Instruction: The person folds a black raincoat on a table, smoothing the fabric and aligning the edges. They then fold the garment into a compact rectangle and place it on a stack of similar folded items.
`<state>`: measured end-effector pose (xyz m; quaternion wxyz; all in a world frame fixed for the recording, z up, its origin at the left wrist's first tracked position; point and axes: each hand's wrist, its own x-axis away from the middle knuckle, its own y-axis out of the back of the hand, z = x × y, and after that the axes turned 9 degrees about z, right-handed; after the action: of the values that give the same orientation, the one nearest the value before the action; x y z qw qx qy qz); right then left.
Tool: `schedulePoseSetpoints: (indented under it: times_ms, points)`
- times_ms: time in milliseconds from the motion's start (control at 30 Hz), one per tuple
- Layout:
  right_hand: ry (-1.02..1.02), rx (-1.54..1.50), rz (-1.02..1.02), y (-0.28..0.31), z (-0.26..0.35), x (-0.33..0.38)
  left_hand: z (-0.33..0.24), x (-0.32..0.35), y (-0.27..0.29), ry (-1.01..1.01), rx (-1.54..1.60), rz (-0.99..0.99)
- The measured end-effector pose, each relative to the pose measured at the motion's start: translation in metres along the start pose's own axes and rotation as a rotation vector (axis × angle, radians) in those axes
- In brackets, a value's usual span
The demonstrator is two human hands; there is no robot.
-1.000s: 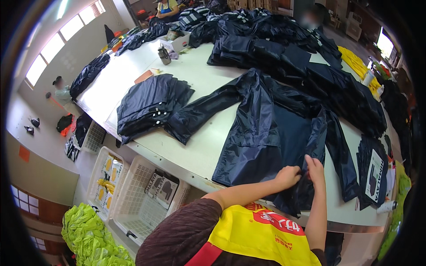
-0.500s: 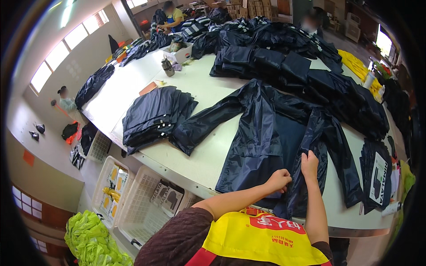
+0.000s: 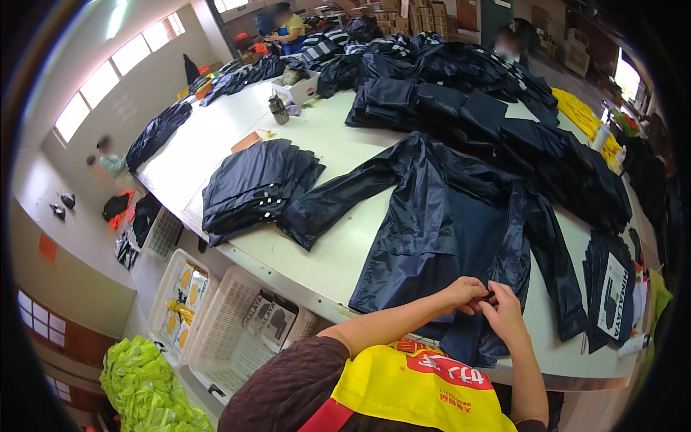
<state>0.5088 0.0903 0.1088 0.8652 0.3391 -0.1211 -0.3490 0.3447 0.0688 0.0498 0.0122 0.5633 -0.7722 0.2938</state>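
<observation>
Laid flat across a white worktop, a dark navy jacket, sleeves splayed; hours read from its middle. At 5 o'clock, close beside each other over the jacket's lower part, left hand and right hand, fingers bent, tips drawn together on each. Cannot tell, for either, whether clamped on cloth or merely touching.

One sleeve out toward 9 o'clock, cuff against a stack of folded dark garments; the other down toward 4 o'clock, near a dark pile with a white panel on top. At 1 o'clock, a long row of folded dark garments; at 2, farther off, bright yellow cloth. Toward 10 o'clock, beyond the stack, a dark bottle beside a white box. Below worktop height at 8 o'clock, pale plastic baskets; farther out, a lime-green heap. In the background at 11, a co-worker in yellow and blue.
</observation>
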Motion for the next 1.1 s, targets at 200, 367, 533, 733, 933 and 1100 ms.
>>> schedulePoseSetpoints:
  times_ms: [200, 367, 533, 733, 933, 1100]
  points:
    - [-0.011, 0.077, -0.186, -0.013, -0.010, 0.011, -0.001, -0.003, -0.003, 0.023, 0.026, -0.003]
    - [-0.058, 0.016, -0.193, -0.010, -0.015, 0.010, -0.021, -0.003, -0.006, 0.087, -0.005, -0.023]
    - [0.218, 0.444, -0.270, -0.009, -0.010, -0.002, -0.029, -0.011, -0.011, 0.160, -0.182, -0.017]
    - [0.320, 0.647, -0.232, -0.006, -0.003, -0.003, -0.007, -0.024, -0.012, -0.215, -0.308, -0.131]
    - [0.341, 0.422, -0.162, -0.015, 0.022, 0.001, -0.013, -0.039, 0.025, -0.232, -0.444, -0.457]
    - [0.220, 0.686, -0.095, -0.050, 0.010, 0.002, 0.024, -0.064, 0.020, -0.345, -0.377, -0.648]
